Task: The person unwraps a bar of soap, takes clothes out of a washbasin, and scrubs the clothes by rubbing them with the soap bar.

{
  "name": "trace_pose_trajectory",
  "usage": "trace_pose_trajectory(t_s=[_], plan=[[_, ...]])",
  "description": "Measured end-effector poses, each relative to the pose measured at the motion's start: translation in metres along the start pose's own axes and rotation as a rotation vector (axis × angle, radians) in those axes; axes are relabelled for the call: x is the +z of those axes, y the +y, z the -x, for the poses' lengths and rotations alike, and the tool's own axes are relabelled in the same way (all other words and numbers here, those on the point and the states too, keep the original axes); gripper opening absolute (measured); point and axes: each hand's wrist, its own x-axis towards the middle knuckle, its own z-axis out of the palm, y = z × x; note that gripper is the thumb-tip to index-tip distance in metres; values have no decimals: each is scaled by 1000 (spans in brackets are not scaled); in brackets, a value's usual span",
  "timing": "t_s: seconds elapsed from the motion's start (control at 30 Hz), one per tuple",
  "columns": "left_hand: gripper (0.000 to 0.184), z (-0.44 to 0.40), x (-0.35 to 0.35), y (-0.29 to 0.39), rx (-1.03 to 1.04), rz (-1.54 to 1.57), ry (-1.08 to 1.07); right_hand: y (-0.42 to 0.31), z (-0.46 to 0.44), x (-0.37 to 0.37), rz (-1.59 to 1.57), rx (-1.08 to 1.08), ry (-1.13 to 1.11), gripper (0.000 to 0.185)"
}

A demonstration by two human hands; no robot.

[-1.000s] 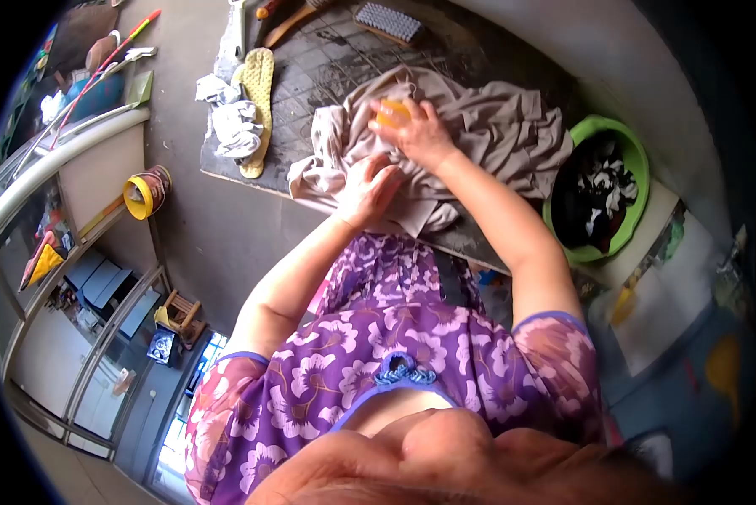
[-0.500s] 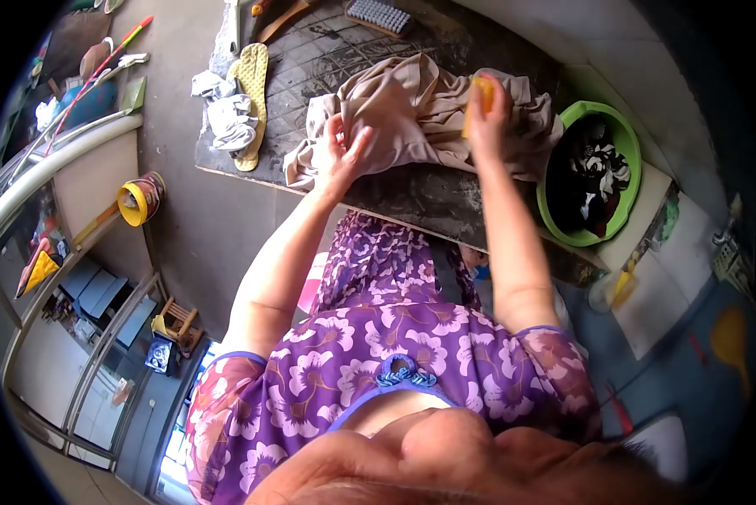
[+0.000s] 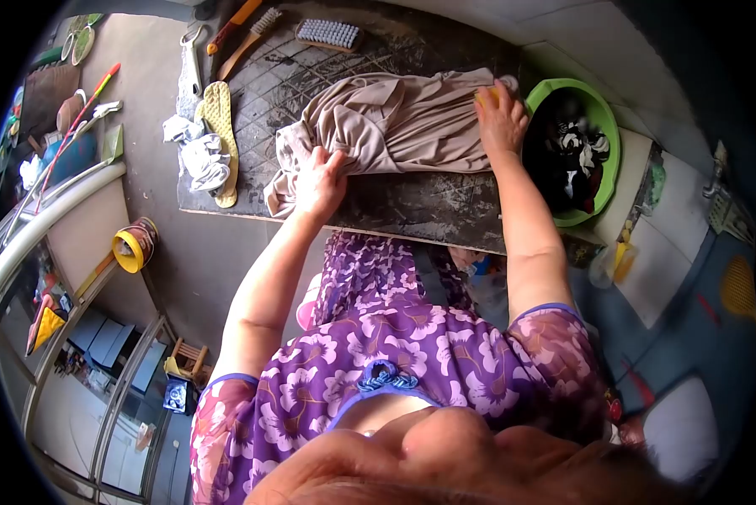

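Observation:
A wet-looking beige garment (image 3: 403, 118) lies bunched lengthwise across the dark, grooved slab (image 3: 428, 206). My left hand (image 3: 321, 183) rests at its left end, fingers curled into the fabric and gripping it. Under the fingers of my right hand (image 3: 504, 126), at the garment's right end, shows a yellow bar of soap (image 3: 482, 98), partly covered by the hand. That hand presses the bar against the cloth, close to the rim of a green basin (image 3: 611, 156) holding dark and white laundry.
Left on the slab are a yellow insole (image 3: 219, 143) and crumpled white cloths (image 3: 203, 162). Along the back lie a grey-bristled brush (image 3: 329, 34) and a wooden-handled brush (image 3: 248, 44). A yellow bucket (image 3: 135, 246) stands at lower left. A tap (image 3: 718, 172) is at far right.
The garment is now stretched out longer and flatter. My left hand has closed on its left end, and my right hand with the soap is at its far right end. The view has shifted.

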Motion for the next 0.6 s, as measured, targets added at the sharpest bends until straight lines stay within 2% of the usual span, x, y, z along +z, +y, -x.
trace_pose_trajectory(t_s=[0.03, 0.1, 0.13, 0.17, 0.23, 0.27, 0.3, 0.37, 0.43, 0.47, 0.5, 0.57, 0.6], plan=[[29, 2, -15, 7, 10, -16, 29, -1, 1, -4, 41, -8, 25, 32], [33, 12, -32, -2, -77, -52, 102, -26, 0, -5, -218, 36, 33, 29], [34, 18, -40, -14, -154, -72, 68, -54, 4, -15, -331, 26, 191, 23], [35, 22, -45, -26, -232, -93, 35, -75, 8, -14, -467, -92, 293, 19], [42, 37, -27, -52, -182, -356, 86, -106, 36, -31, -368, -495, 179, 21], [54, 36, -23, -30, -196, -327, 177, -121, 50, -39, -342, -694, 115, 23], [65, 32, -15, -22, -235, -237, 51, -109, 54, -21, -137, -902, 184, 27], [76, 14, -6, 6, 7, -343, -121, -92, 22, -14, -147, -757, 19, 29], [83, -13, 5, 40, 185, -247, -164, -58, -17, 11, -95, -325, -42, 33], [82, -28, 23, 52, 202, -156, -109, -41, -32, 13, -67, -116, -12, 35], [80, -41, 39, 60, 219, -64, -51, -28, -42, 14, -128, -1, -44, 36], [73, -62, 50, 75, 182, -99, -134, -25, -55, 12, -111, 87, -52, 30], [58, -66, 58, 73, 221, -97, -61, -23, -57, 10, -163, 117, -70, 29]])
